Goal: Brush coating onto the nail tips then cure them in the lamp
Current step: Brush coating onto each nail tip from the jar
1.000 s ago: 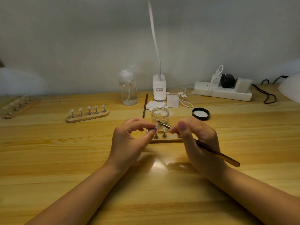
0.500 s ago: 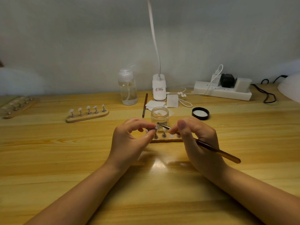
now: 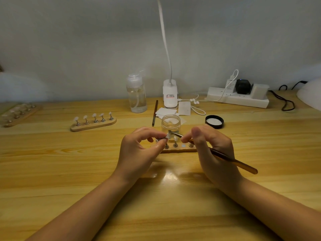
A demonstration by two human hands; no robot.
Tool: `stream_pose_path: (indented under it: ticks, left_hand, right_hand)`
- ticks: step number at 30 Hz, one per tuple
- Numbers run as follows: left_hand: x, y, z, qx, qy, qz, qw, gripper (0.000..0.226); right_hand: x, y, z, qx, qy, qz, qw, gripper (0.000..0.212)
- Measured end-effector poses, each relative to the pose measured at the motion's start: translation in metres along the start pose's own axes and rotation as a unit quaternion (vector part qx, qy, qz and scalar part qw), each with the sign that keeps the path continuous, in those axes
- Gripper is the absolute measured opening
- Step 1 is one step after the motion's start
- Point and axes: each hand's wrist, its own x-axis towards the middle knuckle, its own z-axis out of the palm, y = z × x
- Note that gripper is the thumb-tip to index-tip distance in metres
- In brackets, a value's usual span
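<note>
My left hand pinches a small metal peg with a white nail tip between thumb and forefinger, just above a wooden holder strip. My right hand grips a brown brush like a pen, and the brush's metal end touches that nail tip. Behind the brush stands an open clear glass jar. A few more pegs stand on the strip, partly hidden by my fingers. At the far right edge, a white dome that may be the curing lamp shows.
A second holder strip with several nail tips lies to the left, and a third at the far left. A pump bottle, a desk lamp base, another brush, white wipes, a black lid and a power strip stand behind.
The brush tip has shifted slightly left against the nail tip. Both hands stay in almost the same place.
</note>
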Motion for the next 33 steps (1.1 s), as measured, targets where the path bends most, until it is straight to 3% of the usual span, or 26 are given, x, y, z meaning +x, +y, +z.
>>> stream_pose_path:
  ticks: [10, 17, 24, 33]
  left_hand:
    - [-0.0021, -0.0006, -0.0015, -0.006, 0.001, -0.004, 1.000, 0.018]
    - [0.0000, 0.0006, 0.0002, 0.003, -0.002, -0.009, 1.000, 0.020]
    - [-0.0011, -0.0002, -0.0008, -0.001, -0.002, -0.013, 1.000, 0.022]
    - [-0.0004, 0.0014, 0.0002, -0.002, -0.004, -0.010, 1.000, 0.021]
  right_hand:
    - [-0.0042, -0.0023, -0.0032, 0.069, 0.014, 0.031, 0.997, 0.044]
    - [0.0003, -0.0010, 0.0008, 0.024, -0.011, 0.033, 0.999, 0.044]
    - [-0.0038, -0.0041, -0.0033, 0.093, 0.015, 0.053, 0.994, 0.045]
    - [-0.0019, -0.0031, -0.0013, 0.035, -0.010, 0.040, 0.999, 0.041]
